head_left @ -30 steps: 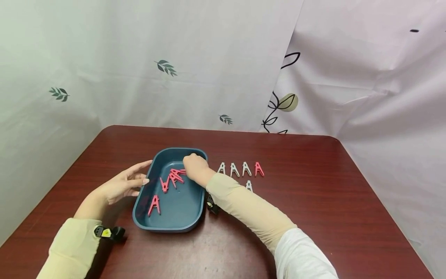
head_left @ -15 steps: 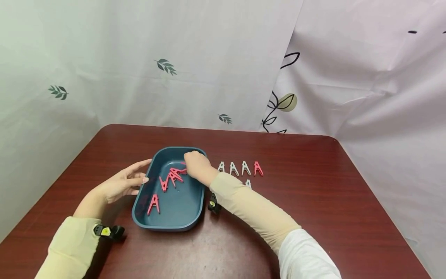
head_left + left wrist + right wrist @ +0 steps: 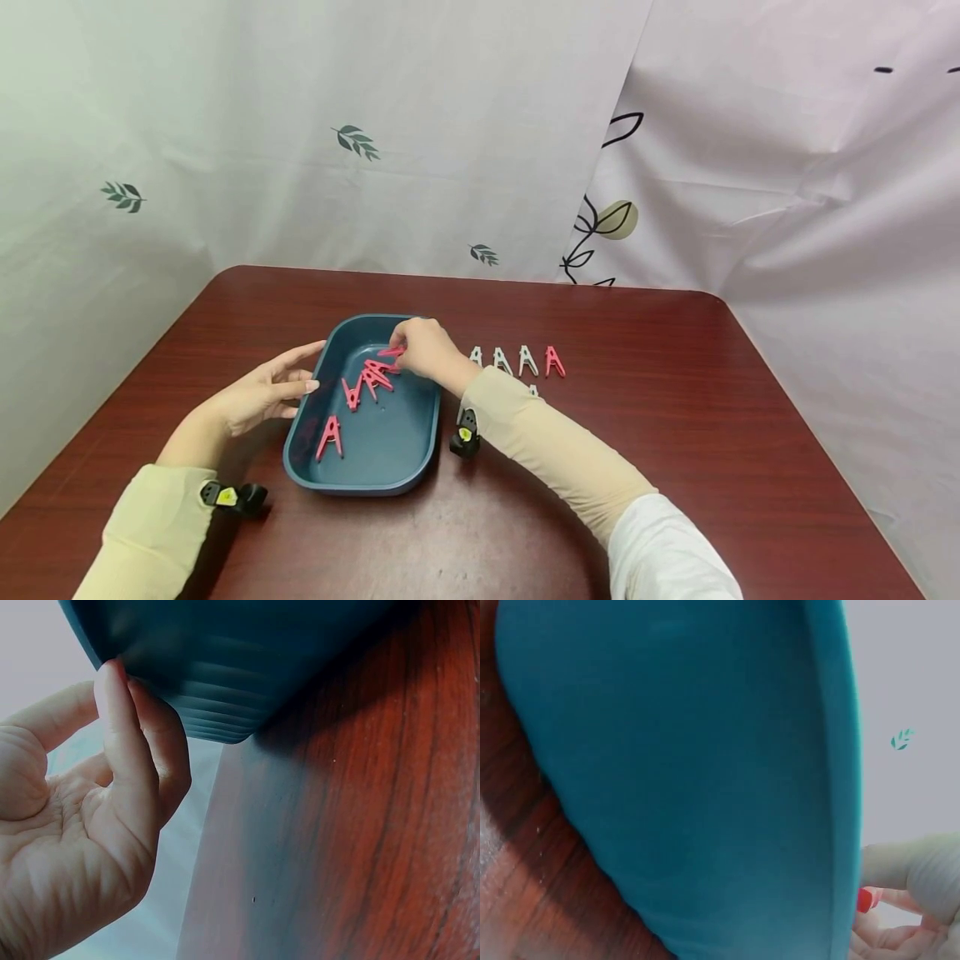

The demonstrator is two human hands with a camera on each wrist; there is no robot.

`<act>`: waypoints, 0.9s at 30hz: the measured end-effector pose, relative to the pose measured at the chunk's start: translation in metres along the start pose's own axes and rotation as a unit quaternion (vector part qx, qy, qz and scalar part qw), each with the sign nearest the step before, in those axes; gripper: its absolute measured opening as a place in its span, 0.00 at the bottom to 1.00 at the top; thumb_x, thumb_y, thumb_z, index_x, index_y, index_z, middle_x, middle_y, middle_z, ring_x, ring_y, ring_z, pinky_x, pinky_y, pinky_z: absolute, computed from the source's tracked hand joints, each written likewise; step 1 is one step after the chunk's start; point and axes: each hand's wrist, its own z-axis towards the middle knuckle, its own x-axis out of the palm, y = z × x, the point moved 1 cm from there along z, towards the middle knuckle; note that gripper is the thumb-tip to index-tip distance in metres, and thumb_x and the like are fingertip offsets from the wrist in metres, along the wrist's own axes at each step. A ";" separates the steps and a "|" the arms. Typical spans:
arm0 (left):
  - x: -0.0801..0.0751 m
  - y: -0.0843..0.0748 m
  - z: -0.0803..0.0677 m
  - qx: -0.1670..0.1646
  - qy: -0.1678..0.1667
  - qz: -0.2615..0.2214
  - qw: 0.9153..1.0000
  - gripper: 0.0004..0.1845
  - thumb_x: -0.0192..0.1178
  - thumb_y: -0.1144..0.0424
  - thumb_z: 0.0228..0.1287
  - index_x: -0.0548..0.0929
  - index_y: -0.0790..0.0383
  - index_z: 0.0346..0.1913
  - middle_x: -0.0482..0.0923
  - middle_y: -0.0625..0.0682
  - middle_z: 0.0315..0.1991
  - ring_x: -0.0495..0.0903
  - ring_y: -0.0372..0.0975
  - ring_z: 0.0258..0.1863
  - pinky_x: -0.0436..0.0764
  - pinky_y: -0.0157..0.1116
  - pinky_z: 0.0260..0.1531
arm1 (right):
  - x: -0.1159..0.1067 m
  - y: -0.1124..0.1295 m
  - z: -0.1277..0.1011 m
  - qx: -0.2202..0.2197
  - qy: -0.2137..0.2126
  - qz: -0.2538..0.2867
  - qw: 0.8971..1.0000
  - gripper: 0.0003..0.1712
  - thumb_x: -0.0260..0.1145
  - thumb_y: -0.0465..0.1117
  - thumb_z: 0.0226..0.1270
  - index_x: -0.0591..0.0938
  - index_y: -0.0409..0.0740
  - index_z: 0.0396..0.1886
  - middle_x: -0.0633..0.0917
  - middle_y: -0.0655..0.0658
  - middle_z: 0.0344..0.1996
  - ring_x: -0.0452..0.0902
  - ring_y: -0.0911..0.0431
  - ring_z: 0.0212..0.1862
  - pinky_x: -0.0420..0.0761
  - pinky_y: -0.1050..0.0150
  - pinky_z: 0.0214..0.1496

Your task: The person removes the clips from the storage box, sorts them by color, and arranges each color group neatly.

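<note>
A pink spring clothespin (image 3: 388, 352) sits at about 1 o'clock within the rounded blue plastic tray (image 3: 362, 488), its visible part pointing to 9 o'clock from the fingertips of the right hand (image 3: 429, 350), the nearer of the two. Its long axis seems to run roughly from 9 to 3 o'clock, though the far end is hidden behind the fingers. That hand is bent over the tray's 1 o'clock side, pinching the clothespin between thumb and fingers; the right wrist view shows only a red bit between them. Whether the clothespin touches the tray floor, I cannot tell. Just toward 7 o'clock from it lie overlapping pink clothespins (image 3: 377, 379), then a V-shaped one (image 3: 352, 395), with another (image 3: 330, 438) apart at the tray's 8 o'clock. The left hand (image 3: 258, 398) is at 9 o'clock, its loosely bent fingers and thumb resting against the tray's side near the rim rather than wrapping round it. Outside the tray, at 2 o'clock on the wooden table (image 3: 675, 417), stand out white clothespins (image 3: 528, 361) and one pink neighbour (image 3: 554, 362). The right sleeve (image 3: 555, 446) comes in from 4 o'clock, the left sleeve (image 3: 153, 525) from 8.
</note>
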 end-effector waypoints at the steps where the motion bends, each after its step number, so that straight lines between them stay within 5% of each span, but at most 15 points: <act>1: 0.000 0.000 0.000 -0.001 -0.001 0.001 1.000 0.38 0.54 0.63 0.70 0.45 0.59 0.75 0.79 0.53 0.45 0.84 0.41 0.42 0.84 0.40 0.41 | 0.000 0.000 -0.001 -0.001 -0.001 0.009 1.000 0.12 0.70 0.35 0.58 0.85 0.42 0.43 0.86 0.47 0.40 0.79 0.57 0.40 0.79 0.71 0.34; 12: 0.001 0.002 -0.002 -0.006 -0.009 0.008 1.000 0.39 0.54 0.62 0.69 0.45 0.59 0.75 0.78 0.56 0.48 0.84 0.40 0.42 0.84 0.40 0.41 | -0.004 -0.009 -0.009 -0.004 -0.013 0.110 0.994 0.07 0.69 0.33 0.57 0.86 0.41 0.37 0.85 0.46 0.30 0.73 0.60 0.27 0.72 0.73 0.25; 27: 0.000 0.000 0.001 -0.002 -0.002 0.008 1.000 0.39 0.54 0.63 0.69 0.45 0.59 0.75 0.78 0.57 0.48 0.84 0.42 0.43 0.84 0.41 0.42 | -0.024 -0.031 -0.025 -0.003 -0.015 0.180 0.984 0.13 0.66 0.32 0.59 0.83 0.35 0.44 0.83 0.42 0.32 0.73 0.58 0.30 0.72 0.72 0.28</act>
